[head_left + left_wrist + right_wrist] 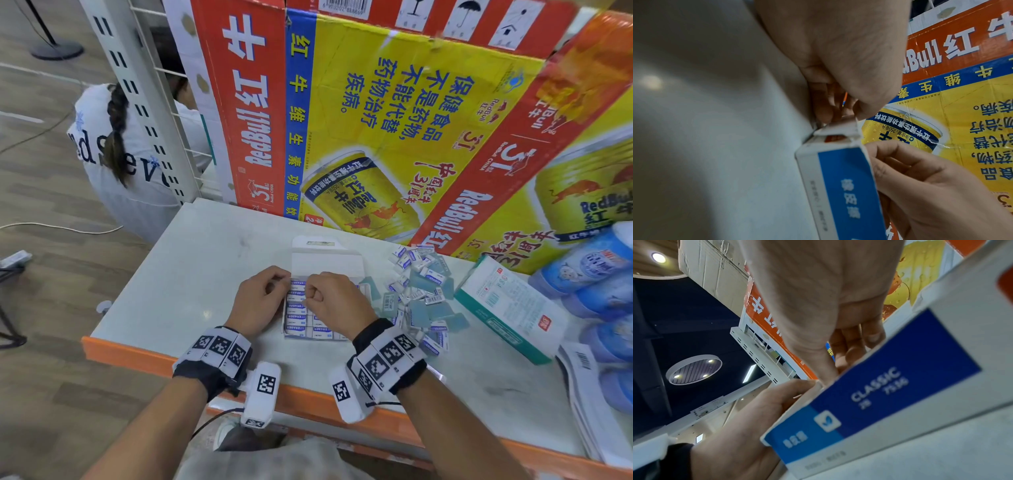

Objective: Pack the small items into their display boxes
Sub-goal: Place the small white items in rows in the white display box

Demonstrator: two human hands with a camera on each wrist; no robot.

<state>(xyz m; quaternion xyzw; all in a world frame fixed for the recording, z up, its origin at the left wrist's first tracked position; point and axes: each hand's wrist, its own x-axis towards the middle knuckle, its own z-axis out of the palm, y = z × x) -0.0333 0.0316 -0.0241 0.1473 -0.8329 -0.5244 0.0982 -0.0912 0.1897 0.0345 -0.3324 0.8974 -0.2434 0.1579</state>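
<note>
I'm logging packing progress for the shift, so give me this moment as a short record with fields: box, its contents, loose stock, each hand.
box: display box, lid flap open, lying on the white table
contents: rows of erasers with blue and white sleeves; far end hidden by the hands
loose stock: pile of erasers to the right of the box
left hand: fingers curled at the box's far left corner
right hand: fingers curled over the box; what it pinches cannot be told
stage: packing not finished

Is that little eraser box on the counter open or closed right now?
Open. The eraser box's lid flap stands folded back, and rows of erasers show inside between both hands.
</note>
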